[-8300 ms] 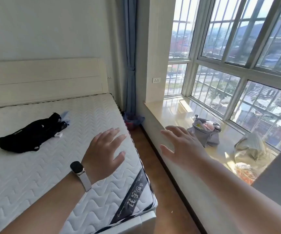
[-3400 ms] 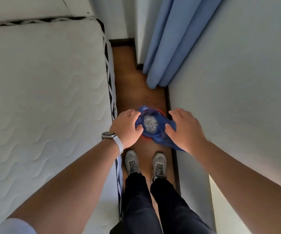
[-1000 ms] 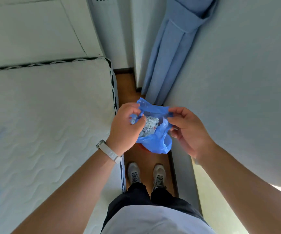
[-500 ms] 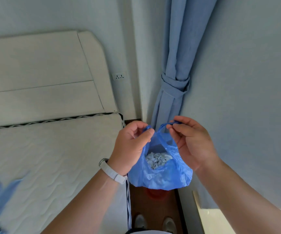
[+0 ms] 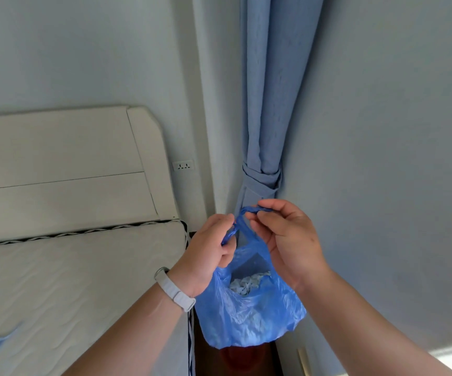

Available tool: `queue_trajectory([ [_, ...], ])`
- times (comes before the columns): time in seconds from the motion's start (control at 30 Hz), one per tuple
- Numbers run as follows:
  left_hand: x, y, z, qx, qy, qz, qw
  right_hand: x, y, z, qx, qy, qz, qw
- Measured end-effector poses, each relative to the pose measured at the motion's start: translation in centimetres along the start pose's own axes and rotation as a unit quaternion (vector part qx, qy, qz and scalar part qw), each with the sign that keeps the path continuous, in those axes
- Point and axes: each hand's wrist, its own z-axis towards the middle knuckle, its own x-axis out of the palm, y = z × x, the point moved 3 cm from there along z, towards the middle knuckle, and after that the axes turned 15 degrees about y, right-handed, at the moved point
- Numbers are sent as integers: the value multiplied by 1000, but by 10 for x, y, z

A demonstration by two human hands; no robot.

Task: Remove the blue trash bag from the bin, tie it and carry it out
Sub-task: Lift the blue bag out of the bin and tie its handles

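The blue trash bag (image 5: 249,316) hangs in the air in front of me, with white crumpled paper showing through its mouth. My left hand (image 5: 208,256) pinches one twisted handle of the bag. My right hand (image 5: 287,240) pinches the other handle, a little higher. The two handles meet between my fingers. Below the bag, a red bin (image 5: 235,356) shows only as a dark red edge on the brown floor; most of it is hidden by the bag.
A white mattress (image 5: 70,280) and pale headboard (image 5: 64,169) fill the left. A tied-back blue curtain (image 5: 268,104) hangs straight ahead in the corner. A grey wall (image 5: 395,158) stands close on the right. The floor gap between bed and wall is narrow.
The bag has come up out of the bin and hangs higher. My view has tilted upward. My hands have drawn the two handles together at the top.
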Motion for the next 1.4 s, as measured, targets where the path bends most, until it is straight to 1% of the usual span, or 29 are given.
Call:
queue_trajectory([
  [0.17,7,-12,3,5,36,1,999,1,2,1,6,23,-54,998],
  [0.23,7,-14,4,6,23,-8,1000,2,4,0,3,35,-91,995],
  [0.3,7,-15,4,15,8,-16,1000,3,6,0,-14,41,-167,985],
  [0.33,6,-16,3,19,4,-18,1000,3,7,-1,-26,42,-221,974],
  [0.4,5,-19,3,24,-6,-19,1000,6,7,-5,-57,44,-332,941],
  [0.5,5,-23,2,35,-21,-27,999,8,0,-7,-90,87,-451,884],
  [0.53,6,-24,1,38,-27,-26,999,8,-4,-5,-86,105,-470,872],
  [0.57,6,-24,1,38,-33,-24,998,7,-7,-3,-77,117,-474,869],
  [0.63,7,-25,-1,41,-38,-19,998,6,-10,0,-64,122,-459,878],
  [0.7,9,-25,-2,45,-35,-13,998,8,-11,0,-79,121,-455,879],
  [0.93,8,-20,-2,36,-7,8,999,8,-11,0,-192,145,-543,805],
  [0.97,7,-20,-3,40,-2,12,999,7,-11,-1,-197,147,-545,802],
  [1.03,6,-22,-4,60,9,31,998,4,-9,-1,-199,140,-537,808],
  [1.13,-4,-26,-4,90,42,111,989,-1,-1,-1,-211,126,-524,815],
  [1.2,-10,-27,-5,89,68,171,979,-2,4,1,-219,131,-515,818],
  [1.27,-13,-28,-8,86,73,238,965,-2,10,4,-204,132,-497,833],
  [1.33,-13,-31,-10,90,61,298,948,1,17,7,-181,147,-479,846],
  [1.4,-11,-33,-12,102,60,311,943,4,20,11,-142,183,-467,853],
])
